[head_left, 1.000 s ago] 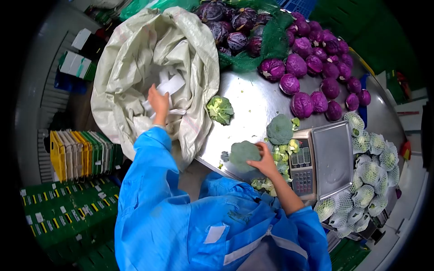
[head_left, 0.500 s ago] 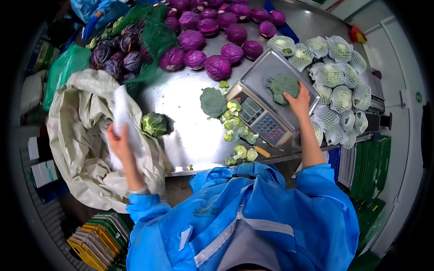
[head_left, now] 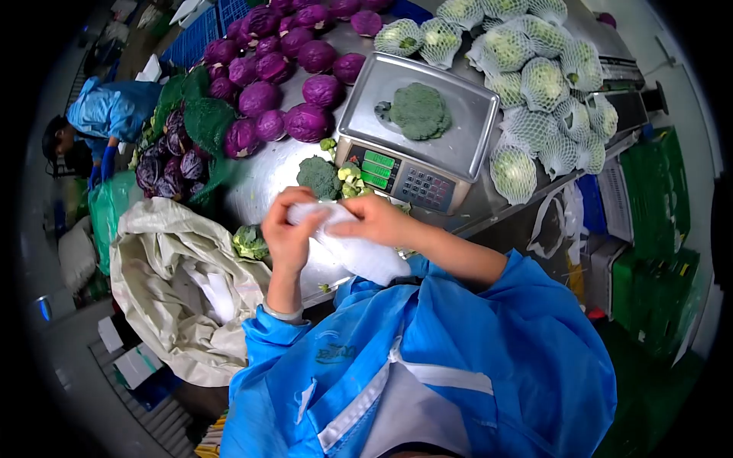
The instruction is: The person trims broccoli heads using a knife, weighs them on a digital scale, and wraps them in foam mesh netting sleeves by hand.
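Closest to me, in front of the scale (head_left: 431, 189) and toward its left corner, a soft white sleeve (head_left: 366, 256) droops from two bare hands. The left hand (head_left: 289, 233) has its fingers clamped on the upper end; the right hand (head_left: 378, 221) pinches the same end, thumb against fingers, though its hidden fingertips I cannot make out. If the two pull unevenly, I reckon the thin material could tear or bunch up.

Left of the scale, beyond the knuckles, a loose broccoli (head_left: 319, 175) sits on the counter (head_left: 256, 183); a careless swing of the left hand might knock it. Pale trimmings (head_left: 351, 182) lie against the scale's left side, and could stick to the sleeve if it dragged there.

On the scale's pan rests another broccoli (head_left: 420, 112), untouched. Nothing braces it, so a bump from the right forearm could set it rolling. Netted vegetables (head_left: 534, 130) crowd right of the scale; red cabbages (head_left: 259, 99) spread beyond its left.
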The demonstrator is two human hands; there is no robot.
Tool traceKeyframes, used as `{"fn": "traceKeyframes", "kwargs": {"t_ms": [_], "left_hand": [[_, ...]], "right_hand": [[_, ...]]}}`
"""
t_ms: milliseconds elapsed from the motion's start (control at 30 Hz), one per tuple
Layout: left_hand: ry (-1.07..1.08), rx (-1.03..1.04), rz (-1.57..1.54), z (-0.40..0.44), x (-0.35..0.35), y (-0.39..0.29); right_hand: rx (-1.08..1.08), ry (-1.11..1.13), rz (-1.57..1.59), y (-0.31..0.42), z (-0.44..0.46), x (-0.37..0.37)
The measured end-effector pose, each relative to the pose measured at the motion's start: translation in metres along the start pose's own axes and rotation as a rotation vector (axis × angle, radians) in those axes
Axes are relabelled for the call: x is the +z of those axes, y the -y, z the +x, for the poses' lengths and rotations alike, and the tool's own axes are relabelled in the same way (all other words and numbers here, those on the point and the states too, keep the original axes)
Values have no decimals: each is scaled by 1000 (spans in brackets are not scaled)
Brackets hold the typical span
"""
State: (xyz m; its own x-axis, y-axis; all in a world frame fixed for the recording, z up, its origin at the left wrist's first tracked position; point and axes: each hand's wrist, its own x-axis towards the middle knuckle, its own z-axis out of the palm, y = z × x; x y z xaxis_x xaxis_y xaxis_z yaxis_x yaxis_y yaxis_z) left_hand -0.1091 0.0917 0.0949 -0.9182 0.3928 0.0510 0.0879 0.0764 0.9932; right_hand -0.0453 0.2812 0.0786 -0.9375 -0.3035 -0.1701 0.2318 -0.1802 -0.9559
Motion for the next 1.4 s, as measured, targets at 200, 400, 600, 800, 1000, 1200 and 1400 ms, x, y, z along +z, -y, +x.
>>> {"fn": "traceKeyframes", "kwargs": {"t_ms": [200,400,600,800,1000,1200,1400], "left_hand": [[-157,-138,-54,29,51,-5],[12,290,292,44,79,20],[205,-522,-418,72,79,34],[625,416,994,158,153,3],[1142,470,1416,239,217,37],[1042,-42,917,236,158,34],[762,-532,-368,138,29,34]], "right_hand": [[-372,-251,580,-13,5,-4],[-138,-332,248,-18,-14,-32],[-109,-275,-213,-60,-66,-84],[-161,-169,-1314,-210,-104,-83],[-115,-192,-1428,-209,-96,-75],[170,-298,-1089,-164,-108,-80],[112,-634,-461,-83,-158,-78]]}}
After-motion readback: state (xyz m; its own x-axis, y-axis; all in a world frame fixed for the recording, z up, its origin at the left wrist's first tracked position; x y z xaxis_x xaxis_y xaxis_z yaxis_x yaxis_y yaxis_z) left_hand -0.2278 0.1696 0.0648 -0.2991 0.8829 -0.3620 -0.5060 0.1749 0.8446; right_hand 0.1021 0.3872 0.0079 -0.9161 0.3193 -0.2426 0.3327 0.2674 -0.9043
